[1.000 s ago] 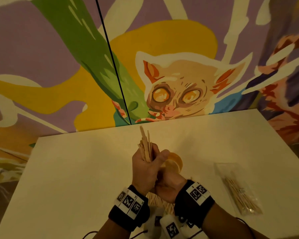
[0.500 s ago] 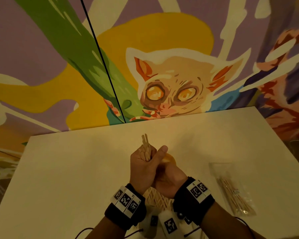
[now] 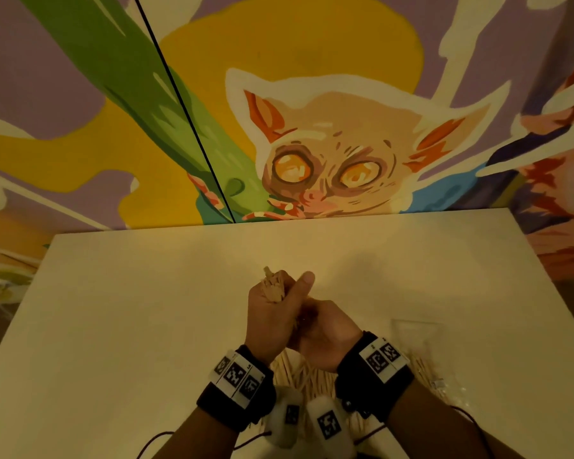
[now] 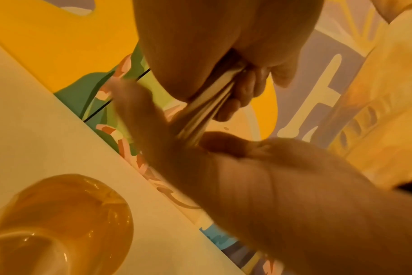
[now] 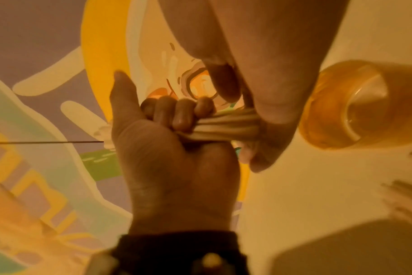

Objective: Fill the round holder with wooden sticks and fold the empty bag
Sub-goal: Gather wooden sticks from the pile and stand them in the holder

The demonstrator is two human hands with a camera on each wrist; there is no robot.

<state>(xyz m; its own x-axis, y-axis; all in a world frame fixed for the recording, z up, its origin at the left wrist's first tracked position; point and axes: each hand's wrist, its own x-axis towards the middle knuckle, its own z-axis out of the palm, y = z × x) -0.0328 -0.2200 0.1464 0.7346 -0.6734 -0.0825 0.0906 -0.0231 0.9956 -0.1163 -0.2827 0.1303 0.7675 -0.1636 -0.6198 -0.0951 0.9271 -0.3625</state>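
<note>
bag (image 3: 421, 359) right of hands, on table (image 3: 113, 326)

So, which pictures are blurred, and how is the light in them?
Head view: sharp, dim warm light, straight table edge bowed by the wide lens. Left wrist view: right hand smeared by motion blur, amber round holder fairly clear. Right wrist view: soft overall, bundle of wooden sticks blurred, everything tinted orange.
</note>
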